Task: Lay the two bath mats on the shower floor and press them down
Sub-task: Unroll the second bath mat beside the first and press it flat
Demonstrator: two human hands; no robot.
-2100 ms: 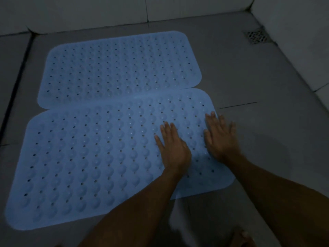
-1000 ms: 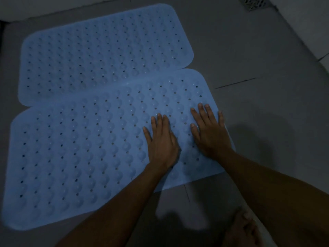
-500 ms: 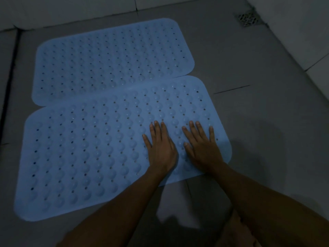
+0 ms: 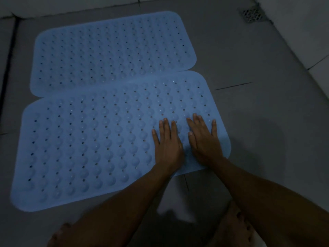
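Two pale blue bath mats with rows of bumps and small holes lie flat on the grey shower floor [image 4: 249, 56]. The far mat [image 4: 110, 52] lies toward the back wall. The near mat [image 4: 89, 143] lies in front of it, its back edge just over the far mat's front edge. My left hand [image 4: 168, 145] rests palm down on the near mat's right part, fingers straight and close together. My right hand [image 4: 204, 141] lies flat beside it, fingers spread, near the mat's right front corner. Neither hand holds anything.
A metal floor drain [image 4: 252, 15] sits in the far right corner. White tiled walls [image 4: 302, 27] rise at the right and along the back. A dark groove [image 4: 8, 56] runs down the floor at the left. My bare feet [image 4: 233, 227] show at the bottom edge.
Both hands have slid from the near mat's right middle toward its front right corner, staying flat on it. The mats have not moved; the head camera has shifted.
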